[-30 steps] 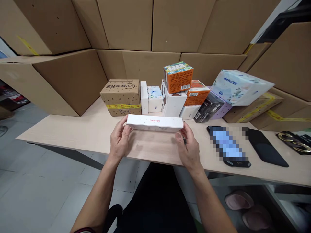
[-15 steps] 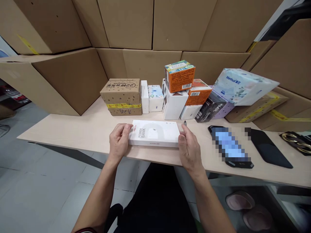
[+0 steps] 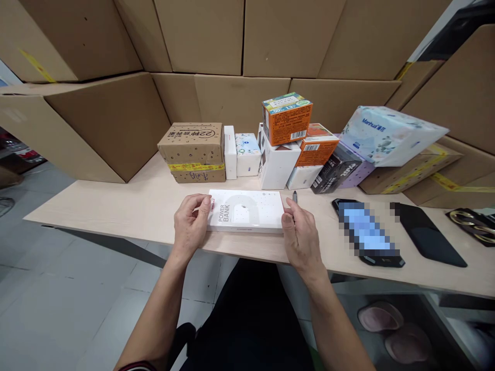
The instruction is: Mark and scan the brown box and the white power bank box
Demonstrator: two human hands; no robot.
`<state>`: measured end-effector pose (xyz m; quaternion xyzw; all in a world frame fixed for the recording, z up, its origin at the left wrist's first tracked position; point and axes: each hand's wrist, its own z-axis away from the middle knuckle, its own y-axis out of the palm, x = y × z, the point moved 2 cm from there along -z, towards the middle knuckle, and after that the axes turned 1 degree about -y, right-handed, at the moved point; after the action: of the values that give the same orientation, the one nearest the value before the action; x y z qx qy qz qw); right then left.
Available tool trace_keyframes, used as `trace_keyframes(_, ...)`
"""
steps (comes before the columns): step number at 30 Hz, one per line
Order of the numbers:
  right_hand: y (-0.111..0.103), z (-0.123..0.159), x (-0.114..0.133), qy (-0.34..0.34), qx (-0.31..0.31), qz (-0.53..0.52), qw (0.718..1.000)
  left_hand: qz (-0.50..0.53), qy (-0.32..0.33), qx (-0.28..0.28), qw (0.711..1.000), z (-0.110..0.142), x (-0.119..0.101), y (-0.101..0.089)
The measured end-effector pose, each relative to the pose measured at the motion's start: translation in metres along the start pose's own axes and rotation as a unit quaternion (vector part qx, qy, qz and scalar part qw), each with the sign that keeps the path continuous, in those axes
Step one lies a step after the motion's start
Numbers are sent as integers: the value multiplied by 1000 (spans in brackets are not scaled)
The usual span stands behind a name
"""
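Note:
A flat white power bank box [image 3: 247, 210], printed "POWER BANK", lies near the front edge of the table. My left hand [image 3: 190, 224] grips its left end, the thumb along the near corner and the fingers curled behind. At the right end my right hand [image 3: 301, 232] holds the box between thumb and fingers. Just behind the right fingers a dark pen [image 3: 295, 197] lies on the table; part of it is hidden by my hand.
Behind stand a brown carton [image 3: 192, 153], tissue packs [image 3: 248, 154], a white box [image 3: 278, 165] with an orange box [image 3: 286, 122] on top, and a black box [image 3: 335, 169]. To the right lie a phone [image 3: 367, 229], a black flat slab [image 3: 431, 234] and scissors [image 3: 467, 224]. Cardboard panels [image 3: 266, 38] wall the back.
The power bank box lies flatter and its front side shows less. Both hands keep their places at its ends. The whole view has shifted very slightly.

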<state>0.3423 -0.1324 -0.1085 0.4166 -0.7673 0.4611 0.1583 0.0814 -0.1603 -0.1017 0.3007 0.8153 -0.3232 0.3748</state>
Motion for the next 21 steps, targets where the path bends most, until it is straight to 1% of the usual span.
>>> trace_keyframes(3, 1, 1, -2, 3, -2, 6, 1000, 7, -19, 4, 1000, 0, 3, 2)
trace_keyframes(6, -3, -2, -11, 14, -11, 30, 999, 21, -51, 7, 998, 0, 8, 3)
trace_keyframes(8, -9, -7, -21, 17, -14, 85, 996, 35, -76, 10, 996, -1, 11, 3)
trace_keyframes(9, -13, -10, -26, 17, -3, 127, 992, 42, -87, 10, 995, -1, 12, 3)
trace_keyframes(10, -17, -14, -30, 15, 20, 174, 984, 48, -98, 10, 994, -1, 12, 2)
trace_keyframes(12, -24, -22, -35, 5, 102, 259, 960, 55, -115, 9, 992, -2, 12, 2)
trace_keyframes(14, -27, -29, -35, -21, 187, 314, 931, 51, -129, 13, 990, -2, 12, 1)
trace_keyframes(15, -28, -31, -34, -39, 216, 333, 917, 49, -134, 18, 990, -3, 12, 1)
trace_keyframes(16, -29, -33, -32, -56, 234, 349, 906, 48, -137, 25, 989, -3, 12, 2)
trace_keyframes(18, -29, -36, -30, -83, 247, 373, 890, 49, -140, 40, 988, -4, 14, 2)
trace_keyframes(21, -27, -36, -29, -108, 253, 388, 880, 49, -146, 68, 986, -4, 18, 3)
